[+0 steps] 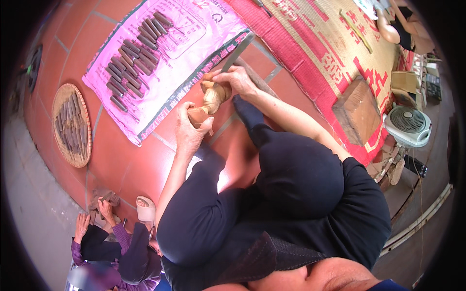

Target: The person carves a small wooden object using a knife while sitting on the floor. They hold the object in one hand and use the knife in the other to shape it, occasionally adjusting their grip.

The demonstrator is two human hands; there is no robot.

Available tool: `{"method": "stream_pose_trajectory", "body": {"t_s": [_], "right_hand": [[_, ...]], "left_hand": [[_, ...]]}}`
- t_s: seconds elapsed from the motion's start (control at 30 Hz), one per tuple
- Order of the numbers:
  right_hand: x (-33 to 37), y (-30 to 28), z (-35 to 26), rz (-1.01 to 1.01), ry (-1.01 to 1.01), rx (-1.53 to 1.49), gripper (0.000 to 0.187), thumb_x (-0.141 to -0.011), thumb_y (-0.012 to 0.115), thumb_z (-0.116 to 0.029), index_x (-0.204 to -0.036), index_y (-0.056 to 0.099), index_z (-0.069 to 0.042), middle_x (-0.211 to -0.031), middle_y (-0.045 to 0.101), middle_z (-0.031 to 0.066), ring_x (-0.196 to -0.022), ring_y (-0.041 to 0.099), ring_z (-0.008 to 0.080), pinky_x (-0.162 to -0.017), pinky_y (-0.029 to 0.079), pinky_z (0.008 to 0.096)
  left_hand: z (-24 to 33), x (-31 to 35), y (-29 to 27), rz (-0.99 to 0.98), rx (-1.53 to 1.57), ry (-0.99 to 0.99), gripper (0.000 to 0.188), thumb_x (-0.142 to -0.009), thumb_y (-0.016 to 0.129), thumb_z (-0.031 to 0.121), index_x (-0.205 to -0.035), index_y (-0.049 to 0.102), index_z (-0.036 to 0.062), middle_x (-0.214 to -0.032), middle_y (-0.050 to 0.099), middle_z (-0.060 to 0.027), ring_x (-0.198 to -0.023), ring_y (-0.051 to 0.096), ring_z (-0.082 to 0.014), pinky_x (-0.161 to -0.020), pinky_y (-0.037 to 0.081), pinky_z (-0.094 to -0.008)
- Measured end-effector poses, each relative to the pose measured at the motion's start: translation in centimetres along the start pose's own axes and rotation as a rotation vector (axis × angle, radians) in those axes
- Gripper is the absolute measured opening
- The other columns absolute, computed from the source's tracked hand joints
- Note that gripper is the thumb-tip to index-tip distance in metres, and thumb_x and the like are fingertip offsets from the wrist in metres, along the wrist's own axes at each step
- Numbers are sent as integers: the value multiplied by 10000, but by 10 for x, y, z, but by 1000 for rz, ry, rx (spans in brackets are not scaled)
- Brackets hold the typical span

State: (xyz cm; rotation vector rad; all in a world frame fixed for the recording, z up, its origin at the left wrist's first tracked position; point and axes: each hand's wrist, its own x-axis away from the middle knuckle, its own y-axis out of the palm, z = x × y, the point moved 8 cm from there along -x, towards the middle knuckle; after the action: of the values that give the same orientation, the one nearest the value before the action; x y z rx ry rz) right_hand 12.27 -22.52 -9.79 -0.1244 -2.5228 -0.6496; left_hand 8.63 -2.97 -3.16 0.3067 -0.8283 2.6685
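My left hand (188, 128) is closed round the lower end of a pale carved wooden piece (212, 99), which has rounded, uneven forms. My right hand (239, 81) is closed at the carving's far end and grips a knife (238, 52). Its long grey blade points away to the upper right, and its handle is mostly hidden by the hand. Both hands are in front of my bent knees, above the red tiled floor. Beyond them on the left lie several dark-handled carving chisels (130, 67) in rows on a pink printed sack (170, 92).
A round woven basket (89, 145) at the left holds several wooden-handled tools. A red and straw-coloured mat (315, 63) bears a thick wooden block (358, 110). A box fan (408, 125) stands at the right. Another person's hands (104, 209) work on brown wood at lower left.
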Motion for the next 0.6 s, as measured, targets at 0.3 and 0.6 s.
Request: {"method": "stream_pose_trajectory", "body": {"t_s": [0.3, 0.6], "right_hand": [[4, -41, 3, 145, -40, 185, 183, -778, 722, -131, -930, 727, -29, -879, 697, 52, -836, 612, 117, -777, 460, 266], [14, -39, -8, 121, -177, 367, 85, -791, 673, -53, -860, 691, -6, -787, 647, 38, -723, 602, 120, -677, 481, 258]], "left_hand": [[-67, -15, -15, 50, 890, -381, 395, -887, 660, 331, -1148, 444, 127, -905, 590, -90, -681, 631, -195, -472, 521, -327], [-78, -14, -24, 46, 883, -449, 515, -867, 679, 424, -1193, 398, 141, -1068, 594, -156, -759, 689, -280, -502, 588, -363]]}}
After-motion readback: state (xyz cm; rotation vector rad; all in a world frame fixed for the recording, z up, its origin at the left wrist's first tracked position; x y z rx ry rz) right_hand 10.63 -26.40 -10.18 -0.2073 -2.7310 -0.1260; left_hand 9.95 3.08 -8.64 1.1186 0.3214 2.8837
